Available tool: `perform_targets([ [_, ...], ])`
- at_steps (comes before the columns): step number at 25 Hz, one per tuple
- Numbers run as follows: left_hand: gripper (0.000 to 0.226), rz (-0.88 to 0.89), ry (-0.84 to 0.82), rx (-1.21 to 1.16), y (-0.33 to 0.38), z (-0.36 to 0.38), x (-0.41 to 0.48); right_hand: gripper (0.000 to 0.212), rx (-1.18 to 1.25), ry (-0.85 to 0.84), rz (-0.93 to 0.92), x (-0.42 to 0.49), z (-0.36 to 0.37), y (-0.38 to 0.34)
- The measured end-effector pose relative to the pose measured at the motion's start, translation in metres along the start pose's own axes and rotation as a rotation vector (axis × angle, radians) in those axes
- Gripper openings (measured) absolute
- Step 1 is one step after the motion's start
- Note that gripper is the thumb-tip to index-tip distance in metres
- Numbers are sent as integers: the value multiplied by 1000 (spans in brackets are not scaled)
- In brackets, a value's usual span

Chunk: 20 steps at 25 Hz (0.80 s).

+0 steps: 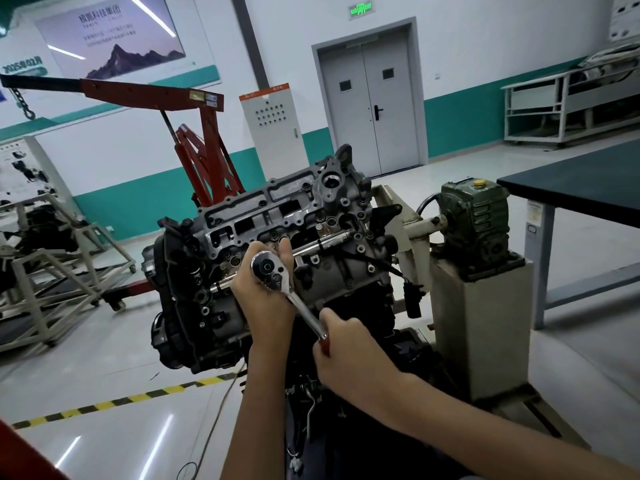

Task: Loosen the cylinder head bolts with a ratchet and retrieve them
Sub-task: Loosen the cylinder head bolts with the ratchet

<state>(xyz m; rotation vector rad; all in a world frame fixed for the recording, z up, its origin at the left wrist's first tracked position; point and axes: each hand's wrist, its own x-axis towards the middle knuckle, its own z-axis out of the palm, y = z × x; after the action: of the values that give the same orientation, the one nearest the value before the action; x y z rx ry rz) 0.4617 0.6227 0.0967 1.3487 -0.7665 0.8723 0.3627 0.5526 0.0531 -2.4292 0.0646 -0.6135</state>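
Glossy grey workshop floor (104,368) with a yellow-and-black stripe (121,400) runs beneath the person's forearms, and nearest the camera the right hand (346,355) is curled tight around the red grip of the ratchet (301,303). Its chrome shaft slants up and left to the round head, which the left hand (266,299) cups with curled fingers and a raised thumb — set on the top face of the cylinder head (249,209), any bolt beneath it hidden. Beyond the engine stand a green gearbox (474,216) to the right, a red engine crane (204,157) to the left and — farthest — a grey double door (370,98).
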Motion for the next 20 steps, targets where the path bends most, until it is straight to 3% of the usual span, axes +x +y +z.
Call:
perform_targets([
  [6,46,8,-142,49,-3,-17,13,14,-518,3,-318,48,-76,20],
  [9,41,54,-236,74,-3,-20,17,20,-635,65,-409,69,-100,19],
  [14,33,50,-64,110,-1,-8,3,17,-339,86,-168,30,-50,24],
  [17,34,-35,-19,-82,3,13,-2,17,49,45,54,4,-5,9],
  [20,42,-138,-75,-208,6,17,5,22,137,29,38,1,2,8],
])
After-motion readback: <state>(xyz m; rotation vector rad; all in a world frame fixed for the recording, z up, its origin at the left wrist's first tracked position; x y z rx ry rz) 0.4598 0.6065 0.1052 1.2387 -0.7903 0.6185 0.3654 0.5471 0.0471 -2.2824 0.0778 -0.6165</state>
